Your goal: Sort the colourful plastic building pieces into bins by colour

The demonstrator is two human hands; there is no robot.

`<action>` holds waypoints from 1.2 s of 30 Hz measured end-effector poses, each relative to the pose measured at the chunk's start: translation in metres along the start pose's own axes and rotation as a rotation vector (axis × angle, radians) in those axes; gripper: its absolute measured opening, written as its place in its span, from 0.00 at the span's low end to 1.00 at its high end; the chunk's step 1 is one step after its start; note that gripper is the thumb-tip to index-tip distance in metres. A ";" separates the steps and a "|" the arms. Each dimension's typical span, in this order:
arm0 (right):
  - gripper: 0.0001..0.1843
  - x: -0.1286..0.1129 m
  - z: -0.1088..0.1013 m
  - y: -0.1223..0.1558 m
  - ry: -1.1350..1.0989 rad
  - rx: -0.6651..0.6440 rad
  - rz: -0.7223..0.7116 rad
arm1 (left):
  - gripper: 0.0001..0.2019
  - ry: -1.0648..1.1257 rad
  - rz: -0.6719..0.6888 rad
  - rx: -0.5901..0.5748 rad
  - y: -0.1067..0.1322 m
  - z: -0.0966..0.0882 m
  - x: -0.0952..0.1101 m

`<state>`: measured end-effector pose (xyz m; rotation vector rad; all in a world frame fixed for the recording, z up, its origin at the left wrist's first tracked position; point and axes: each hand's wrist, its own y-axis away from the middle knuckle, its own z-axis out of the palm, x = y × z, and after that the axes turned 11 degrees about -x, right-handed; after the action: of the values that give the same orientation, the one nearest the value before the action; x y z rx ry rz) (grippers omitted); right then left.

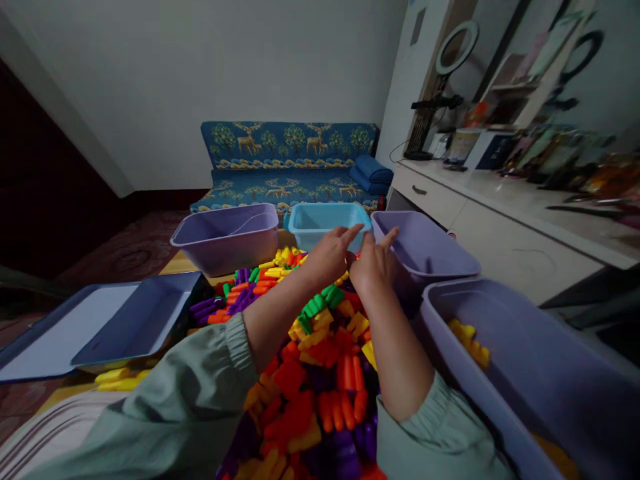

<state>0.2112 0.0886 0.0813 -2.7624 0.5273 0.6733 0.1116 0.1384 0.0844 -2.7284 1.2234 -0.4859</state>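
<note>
Hands (371, 263) outstretched, close together, over colourful pieces (336, 410)

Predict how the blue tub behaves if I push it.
The blue tub looks like thin plastic, so probably light yet fairly stiff. Its broad, low shape suggests sliding before tipping. Pieces heaped on its near side may obstruct it.

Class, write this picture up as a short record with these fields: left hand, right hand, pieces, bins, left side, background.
Left hand: the left hand is over the far part of the pile, grip unclear
Right hand: the right hand is close beside the left, grip unclear
Pieces: a loose pile of red, orange, yellow, green and purple
Bins: light-blue bin between two purple ones; nearer purple bin at right, yellow pieces inside
Left side: shallow dark-blue tray
Background: deer-patterned sofa
</note>
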 end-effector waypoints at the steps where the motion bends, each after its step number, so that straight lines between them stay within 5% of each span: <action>1: 0.28 0.005 0.000 -0.002 0.015 -0.022 0.030 | 0.33 0.010 0.020 -0.054 -0.007 0.001 0.009; 5: 0.27 0.019 0.001 -0.005 0.034 -0.076 0.111 | 0.35 -0.040 0.036 -0.225 -0.030 0.000 0.029; 13: 0.20 0.026 0.009 0.004 -0.043 -0.068 0.032 | 0.28 0.041 0.228 -0.409 -0.059 0.013 0.022; 21: 0.22 0.019 0.021 0.018 -0.224 -0.093 -0.051 | 0.28 0.152 0.243 -0.335 -0.042 0.020 0.013; 36: 0.22 0.035 0.014 0.006 -0.160 -0.050 -0.064 | 0.31 0.170 0.115 -0.249 -0.014 0.016 0.006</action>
<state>0.2324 0.0775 0.0518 -2.7270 0.3909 0.8946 0.1306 0.1429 0.0739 -2.8432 1.5719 -0.5998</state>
